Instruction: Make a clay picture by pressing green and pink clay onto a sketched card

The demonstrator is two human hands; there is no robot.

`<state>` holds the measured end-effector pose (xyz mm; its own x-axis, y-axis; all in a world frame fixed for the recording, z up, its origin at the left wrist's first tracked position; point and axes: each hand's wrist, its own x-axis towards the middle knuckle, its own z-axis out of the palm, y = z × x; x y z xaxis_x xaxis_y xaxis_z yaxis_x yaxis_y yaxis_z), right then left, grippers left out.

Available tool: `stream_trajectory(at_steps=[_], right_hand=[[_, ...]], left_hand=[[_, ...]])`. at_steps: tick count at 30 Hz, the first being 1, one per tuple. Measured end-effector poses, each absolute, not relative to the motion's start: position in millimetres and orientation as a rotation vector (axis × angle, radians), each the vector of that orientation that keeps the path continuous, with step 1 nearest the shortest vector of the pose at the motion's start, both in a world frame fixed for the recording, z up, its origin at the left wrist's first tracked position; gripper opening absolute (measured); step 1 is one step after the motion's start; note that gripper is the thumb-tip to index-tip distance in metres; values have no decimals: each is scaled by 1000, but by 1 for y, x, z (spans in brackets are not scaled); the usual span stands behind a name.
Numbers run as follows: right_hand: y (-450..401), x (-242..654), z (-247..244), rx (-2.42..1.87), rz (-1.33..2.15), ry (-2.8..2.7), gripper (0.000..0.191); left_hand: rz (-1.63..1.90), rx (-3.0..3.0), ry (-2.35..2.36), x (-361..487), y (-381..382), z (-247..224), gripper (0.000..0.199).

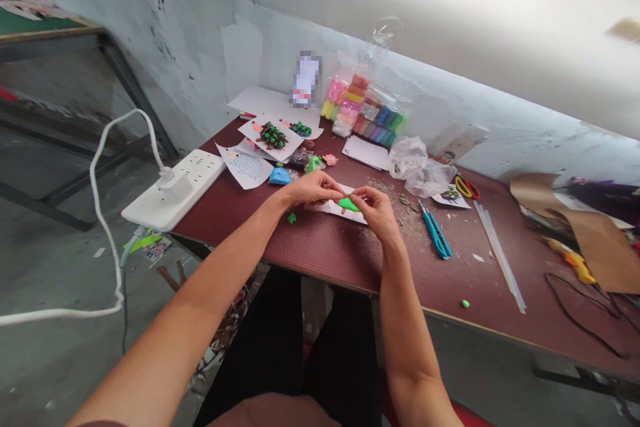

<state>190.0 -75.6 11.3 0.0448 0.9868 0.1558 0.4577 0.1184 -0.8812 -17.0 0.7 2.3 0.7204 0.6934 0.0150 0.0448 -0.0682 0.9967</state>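
My left hand [316, 188] and my right hand [376, 208] meet low over the table, fingertips almost touching. Both have fingers pinched together at a flat patch of bright green modelling clay [349, 204]. A white paper card [359, 217] with a partly covered drawing lies beneath; my fingers hide some of it. Just beyond my left hand are lumps of green clay [315, 163], pink clay [330, 159] and blue clay [281, 176]. A small green bit [292, 217] rests on the table nearer me.
Hedgehog cards [271, 135] lie at the back left, beside a white power strip [175, 190]. Packs of coloured clay [367, 110] and a plastic bag [420, 163] stand near the wall. To the right are a teal utility knife [436, 233], scissors [467, 187], glue sticks [500, 257] and a glue gun [573, 260].
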Motion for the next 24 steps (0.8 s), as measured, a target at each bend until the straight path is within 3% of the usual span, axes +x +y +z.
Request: stream_trajectory(at_steps=[9, 24], right_hand=[[-85, 227, 34, -1828, 838, -1850, 18], [-82, 210, 32, -2036, 563, -1951, 8]], left_hand=[[495, 1611, 717, -13, 0, 2, 12], [411, 1663, 732, -11, -5, 5, 13]])
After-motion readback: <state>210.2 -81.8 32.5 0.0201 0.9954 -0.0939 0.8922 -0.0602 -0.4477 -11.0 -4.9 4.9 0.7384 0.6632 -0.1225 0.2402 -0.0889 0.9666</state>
